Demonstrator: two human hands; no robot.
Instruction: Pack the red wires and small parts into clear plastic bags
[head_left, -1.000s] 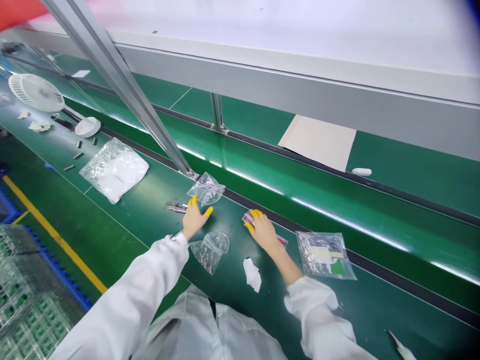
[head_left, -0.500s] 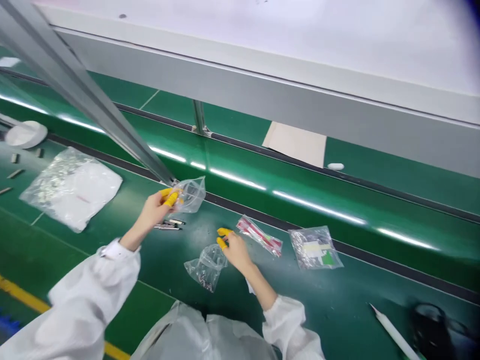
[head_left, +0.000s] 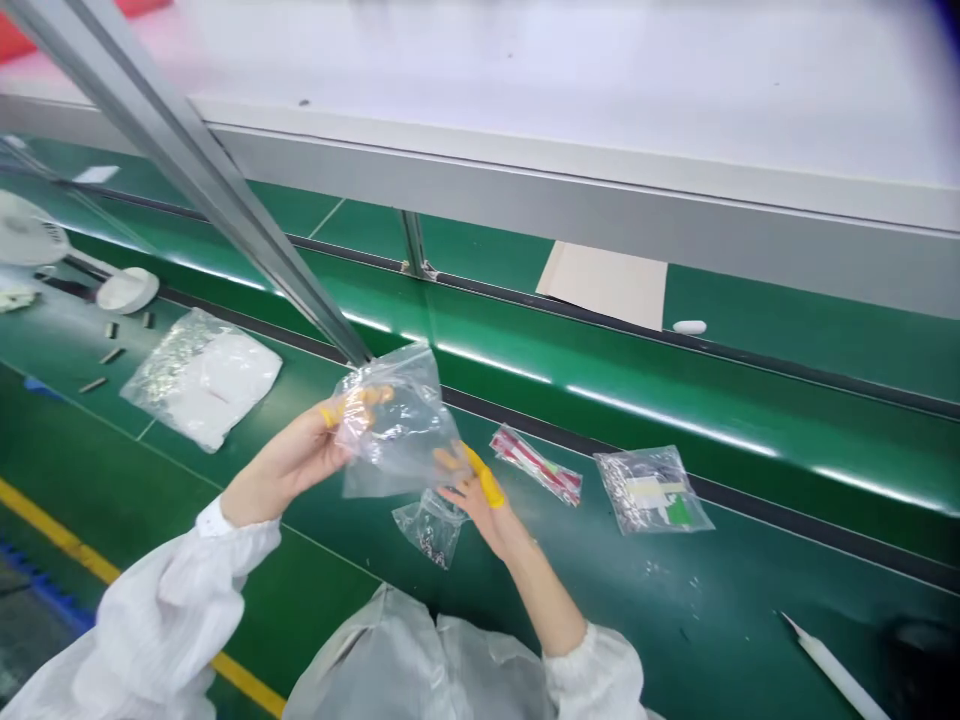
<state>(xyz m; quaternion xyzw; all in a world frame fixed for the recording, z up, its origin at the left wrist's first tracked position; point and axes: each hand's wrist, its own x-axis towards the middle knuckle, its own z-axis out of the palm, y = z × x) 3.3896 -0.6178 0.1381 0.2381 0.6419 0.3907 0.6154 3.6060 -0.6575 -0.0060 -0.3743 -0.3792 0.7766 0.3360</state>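
Note:
A clear plastic zip bag (head_left: 401,440) is held up over the bench between my two hands. My left hand (head_left: 289,465) grips its left side, with yellow finger cots partly seen through the film. At the right edge, my right hand (head_left: 487,505) has its yellow-cotted fingers closed on the plastic, some of them behind it. Below the right hand lies a small clear bag of tiny dark parts (head_left: 433,535). A narrow packet with red strips (head_left: 536,465) rests just beyond that hand.
To the left lie a large bag of pale parts (head_left: 206,375) and several small metal pieces (head_left: 112,355). A labelled parts bag (head_left: 652,490) and a white pen-like tool (head_left: 832,660) are at the right. A slanting metal post (head_left: 247,230) and the shelf edge (head_left: 562,205) stand ahead.
The clear bag, crumpled in my left hand before, is now spread out towards me and to the right. My right hand has come up from beside the small bag to its edge.

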